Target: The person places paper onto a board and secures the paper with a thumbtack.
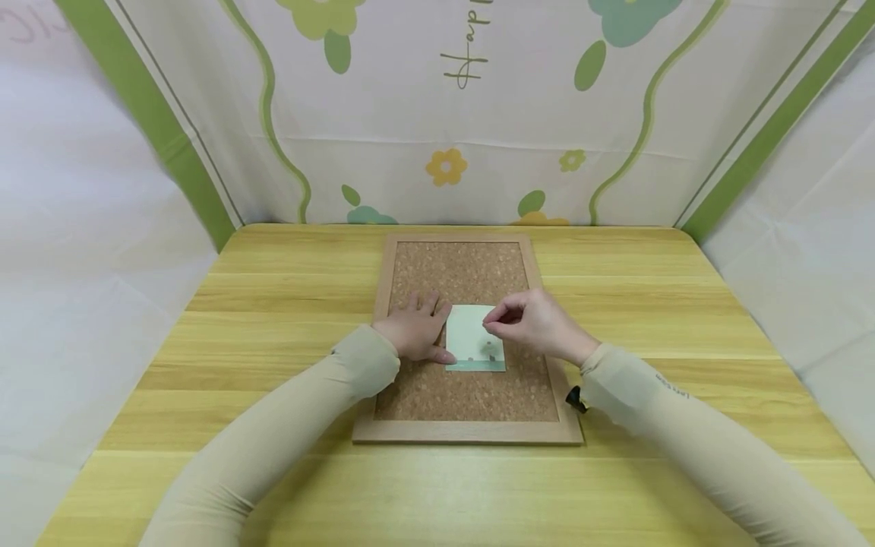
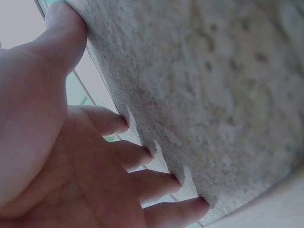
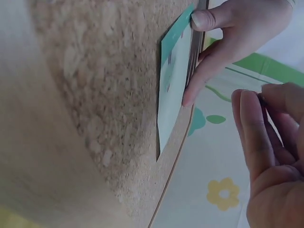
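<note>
A light green square note sheet with a darker green strip along its near edge lies on a framed cork board. My left hand rests on the board with its fingers spread, and its thumb touches the sheet's left edge near the strip. In the left wrist view the fingertips press on the cork. Over the sheet's right side my right hand is raised, thumb and fingertips pinched together. A small dark object shows between them, mostly hidden, too small to identify.
The board's wooden frame surrounds the cork. It lies on a wood-grain table. Behind the table hangs a white cloth with printed flowers. A small black item is at the right wrist, beside the board's frame.
</note>
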A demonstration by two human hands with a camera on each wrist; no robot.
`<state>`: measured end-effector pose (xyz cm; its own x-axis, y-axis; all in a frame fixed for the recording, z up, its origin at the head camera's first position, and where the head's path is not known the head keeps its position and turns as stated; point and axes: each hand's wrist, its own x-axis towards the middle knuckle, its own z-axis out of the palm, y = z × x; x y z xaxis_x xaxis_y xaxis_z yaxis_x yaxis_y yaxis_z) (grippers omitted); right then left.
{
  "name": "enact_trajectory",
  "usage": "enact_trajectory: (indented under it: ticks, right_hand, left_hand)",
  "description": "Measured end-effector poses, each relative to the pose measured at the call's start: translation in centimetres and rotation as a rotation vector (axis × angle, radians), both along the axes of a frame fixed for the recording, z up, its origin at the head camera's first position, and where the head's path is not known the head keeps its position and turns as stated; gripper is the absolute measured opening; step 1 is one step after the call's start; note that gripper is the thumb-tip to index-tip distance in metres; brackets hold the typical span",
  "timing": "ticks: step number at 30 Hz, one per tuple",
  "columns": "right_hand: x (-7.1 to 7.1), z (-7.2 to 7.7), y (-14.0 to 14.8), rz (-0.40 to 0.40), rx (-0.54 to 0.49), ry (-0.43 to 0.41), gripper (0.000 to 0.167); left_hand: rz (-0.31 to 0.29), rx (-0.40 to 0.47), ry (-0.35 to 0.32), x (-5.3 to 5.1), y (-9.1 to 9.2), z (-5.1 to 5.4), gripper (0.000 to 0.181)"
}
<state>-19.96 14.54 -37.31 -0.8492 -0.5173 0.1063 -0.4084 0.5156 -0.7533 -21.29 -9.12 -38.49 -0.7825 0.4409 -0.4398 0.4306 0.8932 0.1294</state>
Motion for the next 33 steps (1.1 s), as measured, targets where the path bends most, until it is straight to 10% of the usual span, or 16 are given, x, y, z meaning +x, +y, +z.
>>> enact_trajectory:
  ticks: [17,33]
  right_hand:
    - [-3.0,-0.5,-0.4,0.02,0.053,-0.138,0.009]
    - [-4.8,-0.6,-1.7,0.088,0.376,-0.284,0.01]
  left_hand:
    - [-0.003,-0.005,0.002,-0.1,0.0,-0.2,0.106]
    - [-0.008,-0.004,-0.009,0.0,0.0,0.2,0.105]
